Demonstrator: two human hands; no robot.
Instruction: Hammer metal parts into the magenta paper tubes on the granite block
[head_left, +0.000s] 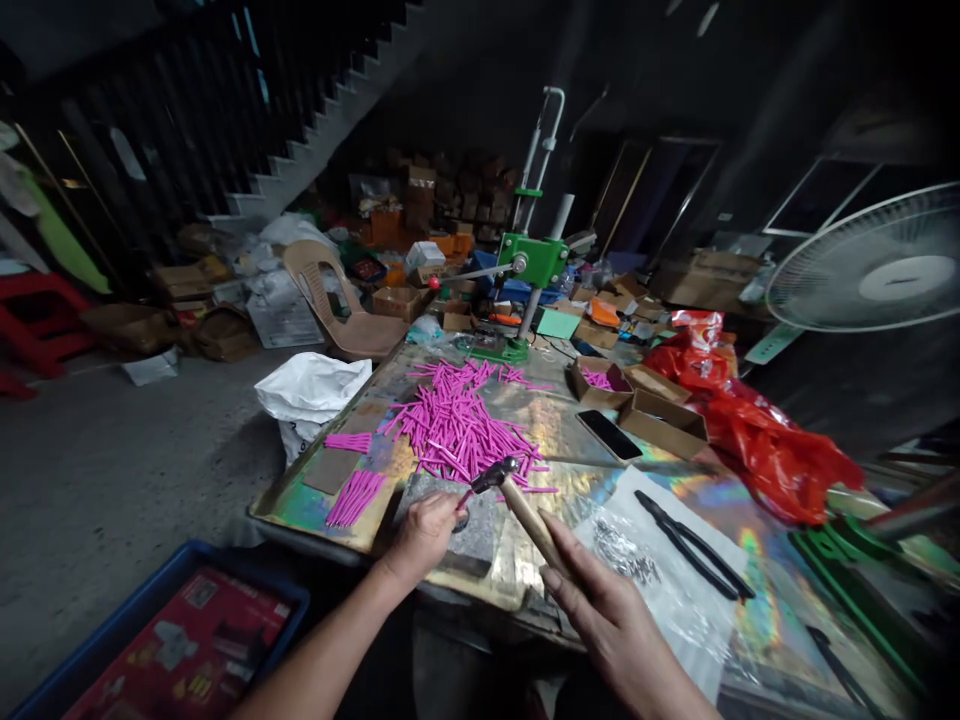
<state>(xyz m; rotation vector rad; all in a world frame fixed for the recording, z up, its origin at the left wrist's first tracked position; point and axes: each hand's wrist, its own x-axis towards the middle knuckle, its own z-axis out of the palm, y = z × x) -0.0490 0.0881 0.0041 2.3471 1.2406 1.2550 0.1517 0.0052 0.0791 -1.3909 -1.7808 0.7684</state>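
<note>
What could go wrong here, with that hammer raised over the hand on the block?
The left hand pinches a small piece on the grey metal block right under the wooden-handled hammer that the right hand holds, so a slightly off blow might hit the fingers. The loose pile of pink sticks close by could also scatter if the table is jolted.

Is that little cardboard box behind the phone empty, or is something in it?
Not empty: the small cardboard box stands open on top, with a few pink sticks lying inside.

On the table (300, 500), the stick pile (457, 420) lies behind the hammer (517, 500), pliers (694, 545) right of the hammer, press (529, 275) far behind it
</note>
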